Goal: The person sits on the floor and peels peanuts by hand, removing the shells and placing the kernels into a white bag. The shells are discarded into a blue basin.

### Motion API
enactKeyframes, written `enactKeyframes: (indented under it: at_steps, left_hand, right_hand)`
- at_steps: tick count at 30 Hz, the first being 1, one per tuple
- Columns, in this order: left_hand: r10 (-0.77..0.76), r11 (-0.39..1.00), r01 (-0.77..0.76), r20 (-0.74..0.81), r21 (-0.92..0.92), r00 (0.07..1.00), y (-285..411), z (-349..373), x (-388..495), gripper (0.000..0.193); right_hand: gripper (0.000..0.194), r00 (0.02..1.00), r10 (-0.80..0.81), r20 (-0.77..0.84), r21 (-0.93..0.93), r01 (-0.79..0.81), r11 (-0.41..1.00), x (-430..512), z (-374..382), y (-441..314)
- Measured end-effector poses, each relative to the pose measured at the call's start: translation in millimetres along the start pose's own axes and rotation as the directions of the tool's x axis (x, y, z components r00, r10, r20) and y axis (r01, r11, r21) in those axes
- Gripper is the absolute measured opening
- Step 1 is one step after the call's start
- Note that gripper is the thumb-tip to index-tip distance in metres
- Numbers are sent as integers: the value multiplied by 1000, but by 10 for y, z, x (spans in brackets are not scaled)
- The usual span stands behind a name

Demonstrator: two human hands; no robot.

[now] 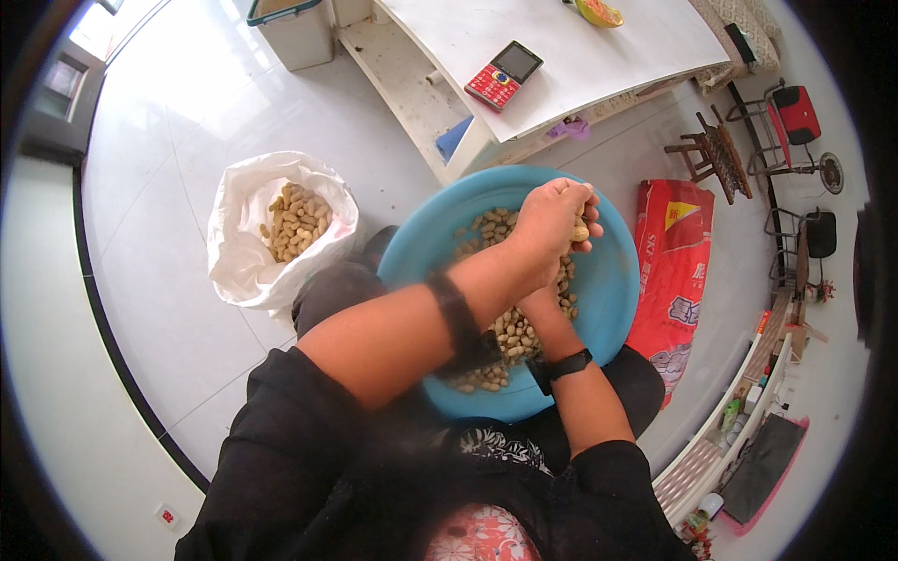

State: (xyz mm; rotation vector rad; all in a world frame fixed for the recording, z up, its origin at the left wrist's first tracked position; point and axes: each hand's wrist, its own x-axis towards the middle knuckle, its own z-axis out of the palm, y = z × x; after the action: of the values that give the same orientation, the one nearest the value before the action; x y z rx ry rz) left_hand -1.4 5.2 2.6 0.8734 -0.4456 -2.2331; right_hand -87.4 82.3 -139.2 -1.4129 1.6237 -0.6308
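A round blue plastic basin [609, 301] rests at my lap, its bottom strewn with unshelled peanuts [515, 333]. Over its far side, my left hand [547, 221] is curled around peanuts [579, 231], which show between the fingers. My right hand [539, 300] is close beneath the left wrist, above the peanuts in the basin. Most of its fingers are hidden by the left hand, so what it holds cannot be seen. Both wrists carry black bands. To the left on the floor, an opened white woven sack [238, 238] contains more unshelled peanuts [298, 224].
A white table [449, 28] with a lower shelf stands ahead, bearing a red keypad phone [504, 76] and a cut fruit piece [600, 12]. Right of the basin lies a red printed bag [670, 273]. A lidded bin [291, 35], a small wooden chair [715, 154] and folding chairs [796, 116] stand farther off.
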Motion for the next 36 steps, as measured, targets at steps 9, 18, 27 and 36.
enactKeyframes:
  at_steps: [9,18,27,36]
  left_hand:
    - [-11,1000,11,-5,-15,1000,13,12,-12,14]
    - [-32,999,33,11,-17,999,31,23,-60,13]
    - [-26,999,26,29,-20,999,37,12,-67,13]
    - [-4,1000,4,36,-11,999,29,3,-64,14]
  right_hand:
    - [61,919,-141,369,808,-242,537,-343,719,-205]
    - [66,831,-268,487,228,175,958,-539,736,-450]
    - [60,853,-169,493,218,67,974,-532,643,-559]
    - [60,899,-64,433,619,-246,745,-498,554,-546]
